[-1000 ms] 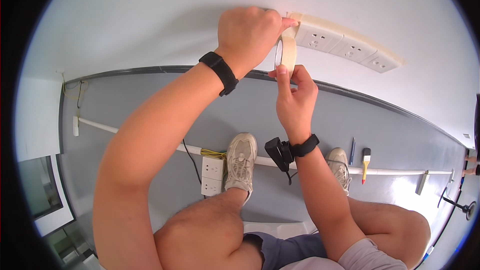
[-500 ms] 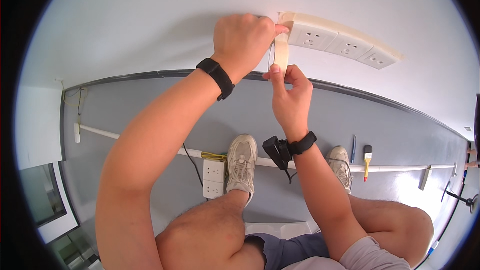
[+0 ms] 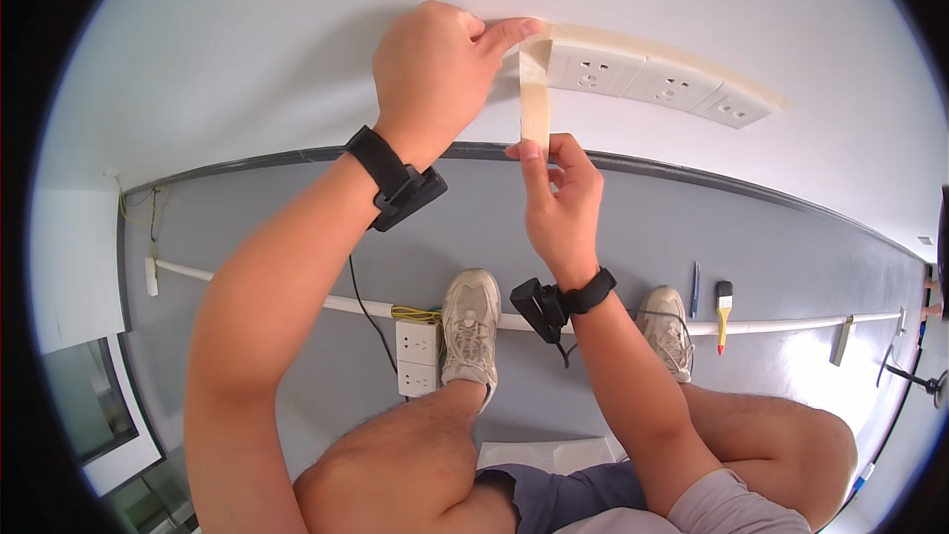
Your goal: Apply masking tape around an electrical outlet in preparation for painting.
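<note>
Currently your left hand [image 3: 435, 69] presses the masking tape strip [image 3: 535, 104] onto the wall at the left end of the socket plate [image 3: 652, 79]; your right hand [image 3: 559, 198] pinches its free end below. Light, limp, tears easily, probably; hold edges, keep taut.

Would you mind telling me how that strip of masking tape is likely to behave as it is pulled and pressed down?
The masking tape strip looks thin and light, so probably floppy once slack. It runs straight between the left hand and the right hand, so tension likely keeps it flat. It may tear easily and cling to fingers.
</note>
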`<action>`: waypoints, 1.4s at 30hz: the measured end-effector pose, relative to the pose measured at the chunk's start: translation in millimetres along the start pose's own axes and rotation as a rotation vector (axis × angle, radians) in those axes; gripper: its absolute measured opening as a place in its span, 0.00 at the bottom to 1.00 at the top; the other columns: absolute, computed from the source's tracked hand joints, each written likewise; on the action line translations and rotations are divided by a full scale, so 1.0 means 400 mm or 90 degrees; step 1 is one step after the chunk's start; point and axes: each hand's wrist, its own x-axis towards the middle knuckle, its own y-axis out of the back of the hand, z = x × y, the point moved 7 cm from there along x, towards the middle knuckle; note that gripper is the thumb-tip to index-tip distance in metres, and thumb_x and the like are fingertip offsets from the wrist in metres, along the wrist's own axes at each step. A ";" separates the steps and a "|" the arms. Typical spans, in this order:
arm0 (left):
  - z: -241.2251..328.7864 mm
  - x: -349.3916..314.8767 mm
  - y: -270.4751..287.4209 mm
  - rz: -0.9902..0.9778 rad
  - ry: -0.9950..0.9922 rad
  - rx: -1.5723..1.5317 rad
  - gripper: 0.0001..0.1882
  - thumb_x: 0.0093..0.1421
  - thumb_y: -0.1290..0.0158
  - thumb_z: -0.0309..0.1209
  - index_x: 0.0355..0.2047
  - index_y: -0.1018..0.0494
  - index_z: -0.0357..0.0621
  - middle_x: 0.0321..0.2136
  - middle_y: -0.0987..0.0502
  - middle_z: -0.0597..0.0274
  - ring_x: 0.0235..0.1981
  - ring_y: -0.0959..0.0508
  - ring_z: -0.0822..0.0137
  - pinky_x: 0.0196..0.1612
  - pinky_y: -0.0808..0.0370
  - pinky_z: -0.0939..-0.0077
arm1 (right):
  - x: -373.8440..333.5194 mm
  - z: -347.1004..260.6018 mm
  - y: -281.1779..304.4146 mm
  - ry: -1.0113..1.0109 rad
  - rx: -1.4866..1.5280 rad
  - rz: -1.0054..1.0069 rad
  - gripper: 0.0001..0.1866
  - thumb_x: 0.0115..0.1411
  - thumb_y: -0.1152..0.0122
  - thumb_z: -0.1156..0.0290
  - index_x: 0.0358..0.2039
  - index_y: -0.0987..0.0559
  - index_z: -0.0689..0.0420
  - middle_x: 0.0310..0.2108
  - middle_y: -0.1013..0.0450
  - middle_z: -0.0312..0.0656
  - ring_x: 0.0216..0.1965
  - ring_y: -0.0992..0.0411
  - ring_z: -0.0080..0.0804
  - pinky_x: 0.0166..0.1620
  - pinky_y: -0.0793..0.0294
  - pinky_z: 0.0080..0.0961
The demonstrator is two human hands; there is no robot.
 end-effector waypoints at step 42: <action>0.041 -0.032 -0.029 0.170 -0.297 0.175 0.35 0.64 0.32 0.53 0.09 0.35 0.48 0.06 0.43 0.61 0.10 0.46 0.59 0.15 0.48 0.65 | -0.064 0.160 -0.017 0.066 -0.097 -0.057 0.14 0.72 0.38 0.68 0.54 0.22 0.61 0.58 0.24 0.51 0.64 0.32 0.52 0.60 0.27 0.43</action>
